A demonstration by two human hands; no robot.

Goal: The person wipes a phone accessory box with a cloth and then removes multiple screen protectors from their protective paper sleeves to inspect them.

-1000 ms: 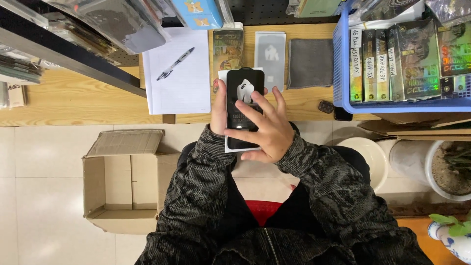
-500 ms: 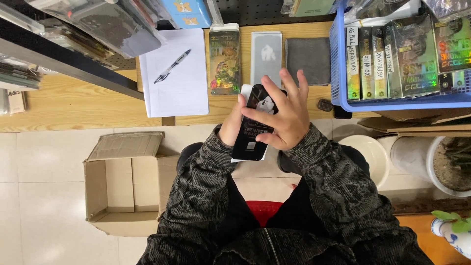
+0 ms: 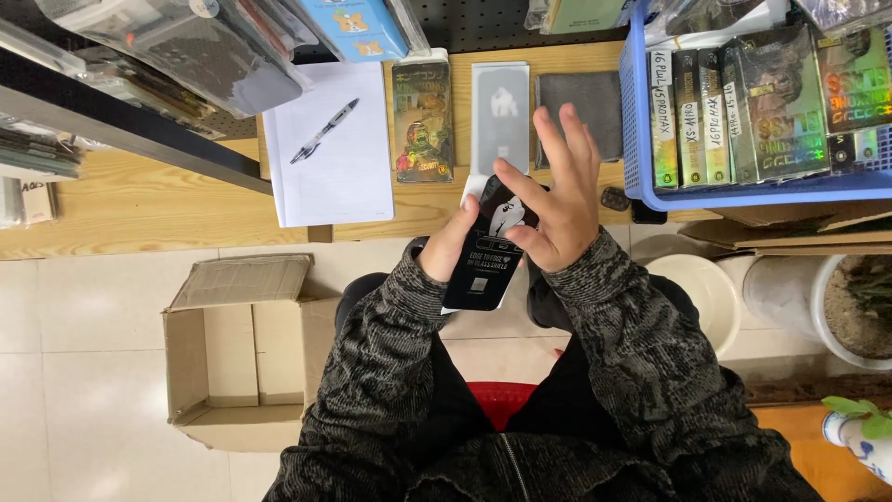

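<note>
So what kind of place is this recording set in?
Probably a phone-accessory shop counter: a blue basket of upright screen-protector packs, a pegboard behind the wooden counter, and the left hand holding a black pack.

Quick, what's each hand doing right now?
Left hand: closed on the black flat package.
Right hand: open, fingers spread, thumb touching the package.

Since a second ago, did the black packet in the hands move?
Yes. The black packet tilted, with its lower end swung away from the cardboard box; the right hand opened its fingers.

One head-worn camera looks straight down, close above the wooden desk (image 3: 121, 209).
</note>
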